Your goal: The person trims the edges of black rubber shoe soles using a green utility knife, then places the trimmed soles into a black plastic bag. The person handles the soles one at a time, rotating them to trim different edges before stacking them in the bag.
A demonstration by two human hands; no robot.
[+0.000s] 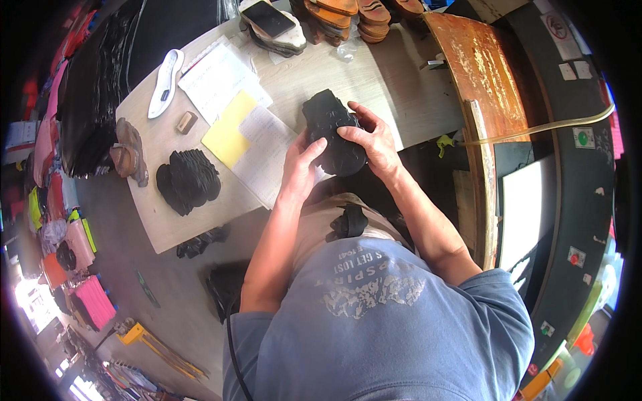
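Both my hands grip a stack of black sole-shaped pieces [332,123] above the near edge of the table. My left hand [301,167] closes on its lower left side, with the thumb on the front. On the right side my right hand [376,144] holds it, thumb across the upper face and fingers behind. Beneath and behind the stack lie printed sheets [264,154] and a yellow sheet [227,130]. Another black stack [187,180], similar in look, rests on the table to the left.
The pale table [160,217] bears a white shoe sole [166,83], a small brown block [187,122] and a phone [268,19] on stacked pieces. Brown stacks [331,17] stand at the back. Rightward are a worn wooden panel [478,60] and a hose [555,131] with a green nozzle [444,144].
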